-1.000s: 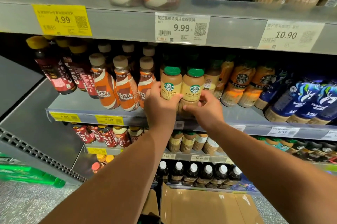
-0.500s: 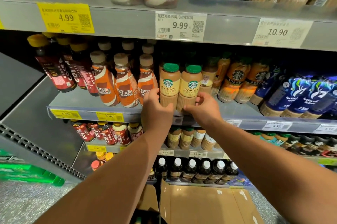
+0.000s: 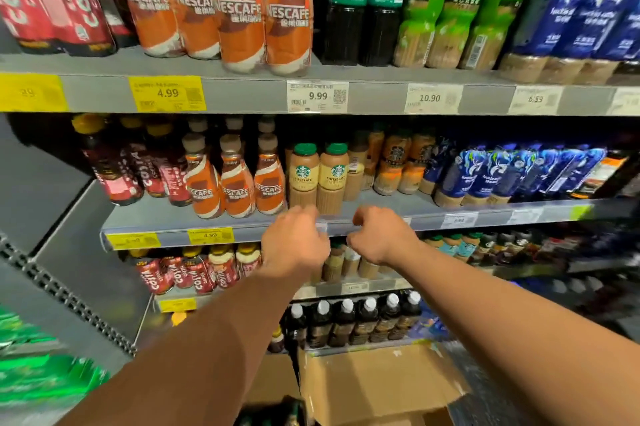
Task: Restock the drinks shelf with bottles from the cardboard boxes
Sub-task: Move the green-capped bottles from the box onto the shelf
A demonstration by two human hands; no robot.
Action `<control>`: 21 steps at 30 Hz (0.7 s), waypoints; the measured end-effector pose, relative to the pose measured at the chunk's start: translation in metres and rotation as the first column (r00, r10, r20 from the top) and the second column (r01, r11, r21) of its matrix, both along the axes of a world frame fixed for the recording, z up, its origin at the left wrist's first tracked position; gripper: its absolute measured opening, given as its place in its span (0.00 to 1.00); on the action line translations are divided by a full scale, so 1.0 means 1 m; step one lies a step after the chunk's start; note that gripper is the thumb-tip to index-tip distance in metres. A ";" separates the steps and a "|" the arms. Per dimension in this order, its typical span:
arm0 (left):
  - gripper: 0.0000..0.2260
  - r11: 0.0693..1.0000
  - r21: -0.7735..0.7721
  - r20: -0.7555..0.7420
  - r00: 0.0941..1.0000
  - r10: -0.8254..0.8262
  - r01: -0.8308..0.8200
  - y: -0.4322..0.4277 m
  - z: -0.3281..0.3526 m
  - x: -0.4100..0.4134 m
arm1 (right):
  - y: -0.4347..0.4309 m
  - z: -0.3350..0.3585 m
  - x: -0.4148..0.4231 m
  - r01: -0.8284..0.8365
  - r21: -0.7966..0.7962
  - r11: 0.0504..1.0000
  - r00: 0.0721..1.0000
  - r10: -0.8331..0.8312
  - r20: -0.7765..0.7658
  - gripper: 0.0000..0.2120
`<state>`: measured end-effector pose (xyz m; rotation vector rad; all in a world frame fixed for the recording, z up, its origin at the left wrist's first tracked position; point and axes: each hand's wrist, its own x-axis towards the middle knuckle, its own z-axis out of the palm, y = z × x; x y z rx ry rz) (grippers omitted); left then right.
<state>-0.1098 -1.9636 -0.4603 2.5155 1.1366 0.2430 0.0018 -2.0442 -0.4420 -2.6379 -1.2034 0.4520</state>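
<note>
Left grip [image 3: 294, 242] loosely curled, empty, just under shelf [image 3: 156, 217] lip. Latte bottles [image 3: 304, 179] upright at shelf front, just above. Right grip [image 3: 379, 235] likewise slack and empty. Placing apparently finished; next: down to box [image 3: 374, 387] for more.

Matt grey metal shelf [image 3: 381, 209], glossy plastic-wrapped bottles [image 3: 304, 176] (shiny green caps), matt brown cardboard box [image 3: 374, 387]
</note>
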 end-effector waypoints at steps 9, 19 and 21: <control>0.12 0.997 0.074 -0.105 0.994 -0.001 0.008 -0.048 -0.014 -0.062 | -0.043 -0.023 -0.057 -0.103 -0.074 0.992 0.994 0.104 0.015 0.13; 0.12 0.997 -0.056 -0.284 0.958 0.037 -0.055 -0.081 -0.096 -0.126 | -0.059 -0.110 -0.125 -0.162 -0.145 0.976 0.983 0.147 -0.112 0.05; 0.15 0.994 -0.089 -0.295 0.955 0.032 -0.061 -0.082 -0.121 -0.144 | -0.058 -0.140 -0.138 -0.173 -0.152 0.973 0.978 0.152 -0.141 0.07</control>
